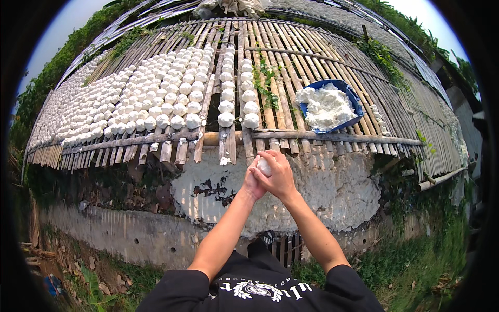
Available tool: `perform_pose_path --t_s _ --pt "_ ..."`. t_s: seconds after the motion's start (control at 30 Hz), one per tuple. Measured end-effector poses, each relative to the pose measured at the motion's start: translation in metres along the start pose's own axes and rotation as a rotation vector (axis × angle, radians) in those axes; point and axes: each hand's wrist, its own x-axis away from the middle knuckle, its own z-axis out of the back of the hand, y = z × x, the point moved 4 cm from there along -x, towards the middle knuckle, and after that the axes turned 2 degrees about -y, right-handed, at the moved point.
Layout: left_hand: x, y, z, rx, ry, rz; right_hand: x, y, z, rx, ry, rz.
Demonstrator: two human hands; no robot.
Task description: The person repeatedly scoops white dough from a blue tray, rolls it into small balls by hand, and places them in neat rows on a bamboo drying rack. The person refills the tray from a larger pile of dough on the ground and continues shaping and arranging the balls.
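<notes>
Between my two hands, just off the near edge of the bamboo rack, is a white ball of moist-looking dough or paste (264, 166). My left hand (253, 182) cups it from the left and below. Fingers of my right hand (278, 176) wrap over its top and right side, hiding much of it. Ahead and to the right, a blue tub (355, 99) heaped with the same white, crumbly mass (327, 108) rests on the slats. Rows of similar white balls (176, 122) cover the rack's left side, with two single rows reaching the middle.
The slatted bamboo rack (312, 62) spans the scene, with a crosswise pole (332, 136) along its front. Green vines (267, 83) climb through the slats. Below lie a patch of pale dried residue (322, 192), a low concrete wall (140, 229) and grass (384, 270).
</notes>
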Motion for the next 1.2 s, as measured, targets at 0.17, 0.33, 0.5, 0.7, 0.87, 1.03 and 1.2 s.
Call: perform_pose_path --t_s 0.17,0.33,0.5,0.7,0.87,1.03,1.2 --pt "-0.003 -0.006 0.010 -0.032 0.198 0.142 -0.005 0.002 0.000 -0.176 -0.055 -0.059" --pt "-0.009 -0.002 0.001 -0.023 0.067 -0.001 -0.007 0.000 0.004 0.022 0.041 -0.001" --pt "-0.021 -0.016 0.025 0.051 0.095 0.142 -0.009 0.004 -0.001 -0.135 -0.121 -0.020" --pt "-0.045 -0.020 0.022 0.002 -0.226 -0.193 -0.008 0.004 0.005 0.000 0.058 -0.017" --pt "-0.026 -0.011 0.029 0.037 0.005 0.061 -0.009 0.008 -0.008 -0.051 -0.120 0.047" --pt "-0.023 -0.007 0.019 -0.018 -0.034 -0.067 -0.010 0.017 -0.006 -0.010 -0.059 -0.091" --pt "-0.021 -0.002 0.023 -0.013 -0.040 0.009 -0.008 0.003 -0.006 -0.172 -0.160 0.021"
